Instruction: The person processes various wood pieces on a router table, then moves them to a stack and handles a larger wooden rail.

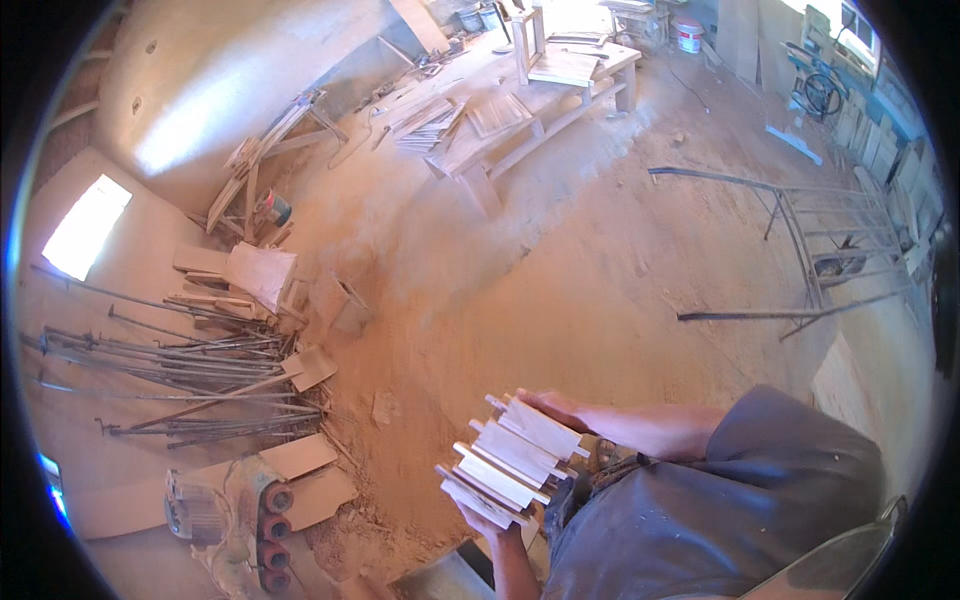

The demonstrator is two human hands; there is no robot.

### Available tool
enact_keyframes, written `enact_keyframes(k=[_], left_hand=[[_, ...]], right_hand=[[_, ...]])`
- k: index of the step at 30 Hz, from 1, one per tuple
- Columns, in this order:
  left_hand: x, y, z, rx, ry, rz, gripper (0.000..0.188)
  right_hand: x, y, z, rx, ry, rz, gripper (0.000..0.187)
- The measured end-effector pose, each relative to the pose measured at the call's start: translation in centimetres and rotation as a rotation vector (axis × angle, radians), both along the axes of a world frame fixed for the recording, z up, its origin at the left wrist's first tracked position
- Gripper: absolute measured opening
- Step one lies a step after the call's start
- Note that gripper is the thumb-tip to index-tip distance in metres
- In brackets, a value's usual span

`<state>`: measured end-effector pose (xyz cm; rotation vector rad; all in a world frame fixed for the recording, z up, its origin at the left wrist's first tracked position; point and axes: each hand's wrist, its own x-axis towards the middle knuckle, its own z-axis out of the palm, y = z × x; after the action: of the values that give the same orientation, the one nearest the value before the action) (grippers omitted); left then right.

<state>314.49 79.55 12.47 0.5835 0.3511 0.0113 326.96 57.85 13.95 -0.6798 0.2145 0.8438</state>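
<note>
Between my two hands I carry a stack of tenoned wooden slats [512, 448], short pale pieces with narrow tongues sticking out at their ends. The slats lie side by side in front of my dark shirt. My right hand [552, 404] presses against the far end of the stack, its fingers partly hidden by the wood. At the near end, my left hand [482, 517] grips the last slat from below and outside. Most of the left fingers are covered by the stack.
Long metal bar clamps [190, 360] lean in a pile at the left, above a motor unit with red rollers [274, 525]. A metal frame [800, 240] lies on the dusty floor at the right. Ahead stands a low wooden workbench [500, 150] carrying boards.
</note>
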Motion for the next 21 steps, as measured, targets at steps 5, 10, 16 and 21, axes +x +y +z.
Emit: enact_keyframes(k=[5, 10, 16, 21], left_hand=[[17.4, -6.2, -0.1, 0.037, 0.039, -0.083, 0.064], [32.5, -11.0, -3.7, 0.03, -0.047, -0.132, 0.058], [50.8, -18.7, -6.3, -0.074, 0.038, -0.266, 0.056], [67.2, -23.9, -4.8, 0.144, 0.083, -0.357, 0.055]], right_hand=[[15.2, -7.4, -6.6, 0.036, -0.058, -0.124, 0.055], [27.9, -13.5, -5.1, 0.021, 0.019, -0.26, 0.055], [43.1, -22.5, -4.3, -0.129, 0.097, -0.382, 0.059], [56.2, -28.3, -2.9, -0.043, 0.104, -0.481, 0.06]])
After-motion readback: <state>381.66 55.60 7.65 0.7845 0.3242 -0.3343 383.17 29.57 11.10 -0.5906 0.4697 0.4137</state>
